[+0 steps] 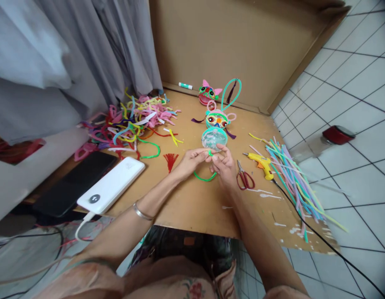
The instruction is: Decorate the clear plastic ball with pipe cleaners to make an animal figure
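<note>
My left hand (192, 160) and my right hand (223, 162) meet over the cardboard sheet (198, 199). Both pinch a green pipe cleaner (205, 177), which curls between the fingertips and loops down below them. Just beyond the fingers lies a clear round ball with a teal rim (213, 138), part of a pipe-cleaner figure with big eyes (216, 119). A second, pink-eared figure (207, 94) stands further back.
Red-handled scissors (244, 178) and a yellow glue gun (261, 162) with a black cord lie right of my hands, beside a bundle of straight pipe cleaners (292, 178). A heap of bent pipe cleaners (133, 122), a white power bank (113, 185) and a dark phone (75, 182) lie left.
</note>
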`<state>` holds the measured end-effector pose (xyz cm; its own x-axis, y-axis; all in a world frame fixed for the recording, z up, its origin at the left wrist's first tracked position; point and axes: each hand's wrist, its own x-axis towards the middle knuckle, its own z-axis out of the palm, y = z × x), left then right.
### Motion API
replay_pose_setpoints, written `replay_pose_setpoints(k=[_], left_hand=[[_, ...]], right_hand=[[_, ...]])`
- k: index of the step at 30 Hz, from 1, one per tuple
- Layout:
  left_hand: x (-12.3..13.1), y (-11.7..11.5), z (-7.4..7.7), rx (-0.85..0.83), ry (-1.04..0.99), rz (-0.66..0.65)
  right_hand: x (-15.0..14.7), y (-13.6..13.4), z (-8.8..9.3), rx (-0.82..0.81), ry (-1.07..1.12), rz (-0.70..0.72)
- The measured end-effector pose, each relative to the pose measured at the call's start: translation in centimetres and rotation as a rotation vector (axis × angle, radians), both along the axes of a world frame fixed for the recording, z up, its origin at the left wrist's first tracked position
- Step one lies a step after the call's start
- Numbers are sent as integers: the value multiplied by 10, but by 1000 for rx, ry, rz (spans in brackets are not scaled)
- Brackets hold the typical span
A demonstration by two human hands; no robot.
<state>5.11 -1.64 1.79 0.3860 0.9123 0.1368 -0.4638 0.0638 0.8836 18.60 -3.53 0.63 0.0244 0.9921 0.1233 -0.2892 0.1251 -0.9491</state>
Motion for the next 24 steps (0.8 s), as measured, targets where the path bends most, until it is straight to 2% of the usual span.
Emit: replay_pose_setpoints(k=[8,14,18,20,23,24], left_hand=[[-2,4,-12,-7,81,7],[0,1,-13,47,127,50],[5,-1,-17,79,137,166],[5,1,-20,34,96,203],[-4,9,-20,-167,-73,182],[-9,13,-18,-218,-152,234]], right_hand=[[2,1,-1,-15,28,-5],[5,3,-2,-38,-15,6],[1,2,-3,-67,-78,17],[-2,0,-5,-85,-103,37],[-8,-2,-9,-111,-156,98],[-10,-2,-11,-113,-175,121]])
